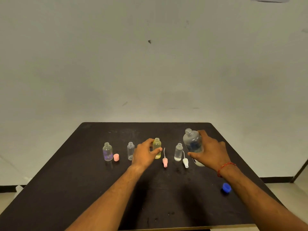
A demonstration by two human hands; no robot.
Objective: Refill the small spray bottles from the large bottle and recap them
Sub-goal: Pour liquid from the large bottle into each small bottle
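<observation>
black bench (66, 189) against a pale wall, four small uncapped bottles upright in a row across the middle. left to right: purple-tinted bottle (107, 151), clear bottle (130, 150), yellow bottle (157, 148), white-bottomed bottle (178, 151) with a bit of white liquid at its base. left hand (145, 153) wraps the yellow bottle, thumb across the front, fingers curled round the far side; that bottle looks to be standing on the bench, neck open. right hand (211, 152) grips the large bottle (193, 144) at the right end of the row, just beside the white-bottomed bottle; fingers over its shoulder, thumb low on the near side. large bottle is uncapped and leans with its neck toward the left, some clear liquid in the lower part; cannot tell if its base touches the bench, the hand covers it. loose parts: pink cap (116, 157) upright just beside the purple-tinted bottle's right side; pink spray head (165, 161) lying on the bench, dip tube pointing away, between the yellow and white-bottomed bottles; white spray head (185, 161) lying likewise, just left of the large bottle's base. blue cap (226, 187) sits near the right edge, well apart from the row, beside the right forearm. red thread band (225, 167) on the right wrist
</observation>
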